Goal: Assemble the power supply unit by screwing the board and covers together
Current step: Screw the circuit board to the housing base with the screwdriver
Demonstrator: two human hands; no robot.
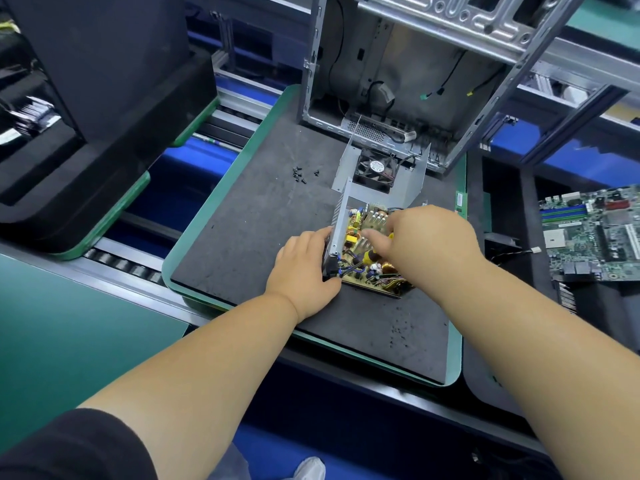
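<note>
Risk: board (363,244) doesn't look fastened down yet, so I'd guess it could shift in the tray if the left hand eases off while the right one pushes on it. Holes would stop lining up.
Risk 2: screws (302,174) are loose in a small pile on the mat (263,237), well away from both hands. A bump from a forearm could scatter them.
Risk 3: something yellow and black sits under the right hand, maybe a screwdriver handle, can't say for sure. If it is, a slip could hit the coils or wires.
Left hand (304,268): wrapped around the near left corner of the metal tray (337,226), fingers on the side wall, holding it steady.
Right hand (429,240): over the middle of the board, fingers curled down among the parts. Can't tell whether it's gripping anything, its own back hides the fingers.
Board position: sitting inside the open tray, mid-mat, right between the two hands.
Fan cover (379,168): just behind the tray, not fitted yet.
Background: empty computer case (398,81) at the far edge of the mat, motherboard (595,233) off to the right.
</note>
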